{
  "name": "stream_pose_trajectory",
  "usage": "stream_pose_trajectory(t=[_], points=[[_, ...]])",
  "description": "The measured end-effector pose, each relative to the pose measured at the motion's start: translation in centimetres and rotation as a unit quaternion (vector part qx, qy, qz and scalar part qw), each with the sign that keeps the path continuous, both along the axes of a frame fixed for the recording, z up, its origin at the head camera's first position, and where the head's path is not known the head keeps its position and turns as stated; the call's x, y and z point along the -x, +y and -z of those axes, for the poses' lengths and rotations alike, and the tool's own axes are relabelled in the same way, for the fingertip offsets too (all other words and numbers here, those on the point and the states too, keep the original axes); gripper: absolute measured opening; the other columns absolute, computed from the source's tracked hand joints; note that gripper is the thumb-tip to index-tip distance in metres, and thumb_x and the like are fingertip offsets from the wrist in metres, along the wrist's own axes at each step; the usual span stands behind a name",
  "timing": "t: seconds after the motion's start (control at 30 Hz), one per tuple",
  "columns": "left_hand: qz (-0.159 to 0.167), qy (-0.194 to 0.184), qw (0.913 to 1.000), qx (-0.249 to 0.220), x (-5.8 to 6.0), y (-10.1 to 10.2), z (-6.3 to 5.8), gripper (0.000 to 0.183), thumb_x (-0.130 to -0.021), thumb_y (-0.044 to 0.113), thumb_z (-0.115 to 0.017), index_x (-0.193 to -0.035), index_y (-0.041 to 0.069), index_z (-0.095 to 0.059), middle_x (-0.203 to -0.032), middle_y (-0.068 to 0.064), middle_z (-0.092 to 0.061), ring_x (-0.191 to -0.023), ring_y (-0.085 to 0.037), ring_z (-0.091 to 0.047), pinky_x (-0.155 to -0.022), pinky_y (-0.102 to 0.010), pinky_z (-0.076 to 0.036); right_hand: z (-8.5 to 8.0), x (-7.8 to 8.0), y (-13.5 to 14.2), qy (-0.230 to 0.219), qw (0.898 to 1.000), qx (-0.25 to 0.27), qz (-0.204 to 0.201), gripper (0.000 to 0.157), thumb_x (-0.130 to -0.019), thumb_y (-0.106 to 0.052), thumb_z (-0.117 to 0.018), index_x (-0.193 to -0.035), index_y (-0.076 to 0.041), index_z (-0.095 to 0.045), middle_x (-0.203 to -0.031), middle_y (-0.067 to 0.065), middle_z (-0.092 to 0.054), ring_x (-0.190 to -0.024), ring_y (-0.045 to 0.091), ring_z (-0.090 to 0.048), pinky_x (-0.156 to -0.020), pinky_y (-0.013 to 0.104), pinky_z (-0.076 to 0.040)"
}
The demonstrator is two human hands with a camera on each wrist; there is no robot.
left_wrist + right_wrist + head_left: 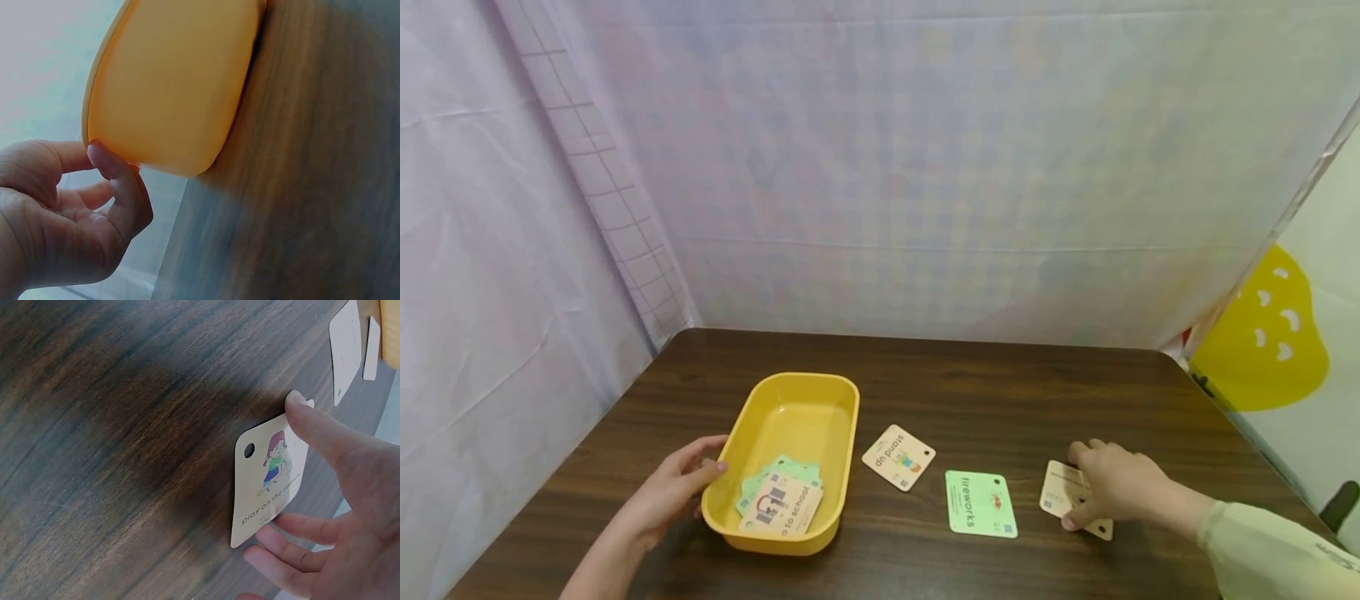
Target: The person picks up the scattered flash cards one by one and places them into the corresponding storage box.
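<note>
Yellow plastic forms the tray (812,417) at the left of my dark wood-grain table (970,392), and my left hand (664,490) pinches its left rim between thumb and fingers. My right hand (1123,483), at the right near side, grasps a cream card (265,487) by opposite edges, thumb on one and fingers on the other. Beside a drawing of a girl it reads "play on the", the last word too blurred to make out. Just left of it lies a green card (981,504) labelled "fireworks"; farther left, near the tray, a tilted cream card reads "stand up" (887,454). At the tray's near end, a cream card showing "o to school" (782,504) overlaps green cards (799,469). Their smaller print is too fine to read.
</note>
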State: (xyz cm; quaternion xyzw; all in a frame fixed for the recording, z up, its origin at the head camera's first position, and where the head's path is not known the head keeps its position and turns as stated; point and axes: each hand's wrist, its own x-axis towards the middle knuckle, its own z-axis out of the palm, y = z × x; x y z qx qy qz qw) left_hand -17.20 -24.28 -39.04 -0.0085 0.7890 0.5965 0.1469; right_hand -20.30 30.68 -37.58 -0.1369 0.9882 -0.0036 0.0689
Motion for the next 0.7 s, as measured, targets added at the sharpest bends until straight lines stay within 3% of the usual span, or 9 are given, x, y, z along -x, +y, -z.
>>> stream_pose_trajectory(t=[0.23, 0.7], points=[[0.001, 0.003, 1.0, 0.001, 0.1, 0.0, 0.0, 0.06, -0.102, 0.025, -0.051, -0.153, 0.001, -0.027, -0.098, -0.007, -0.065, -0.063, -0.01, -0.054, -0.056, -0.023, -0.046, 0.4, 0.2, 0.6, -0.006, 0.999, 0.044, 0.006, 0.075, -0.053, -0.055, -0.091, -0.099, -0.011, -0.052, -0.084, 0.003, -0.051, -0.073, 0.018, -0.048, -0.056, 0.036, -0.039], [0.007, 0.004, 0.9999, -0.007, 0.0, -0.1, 0.1, 0.061, -0.102, 0.025, -0.051, -0.152, 0.0, -0.027, -0.098, -0.007, -0.064, -0.064, -0.01, -0.054, -0.057, -0.023, -0.046, 0.5, 0.8, 1.1, -0.04, 0.997, 0.062, 0.003, 0.078, -0.054, -0.055, -0.091, -0.102, -0.011, -0.048, -0.087, 0.005, -0.051, -0.073, 0.018, -0.05, -0.057, 0.036, -0.04]])
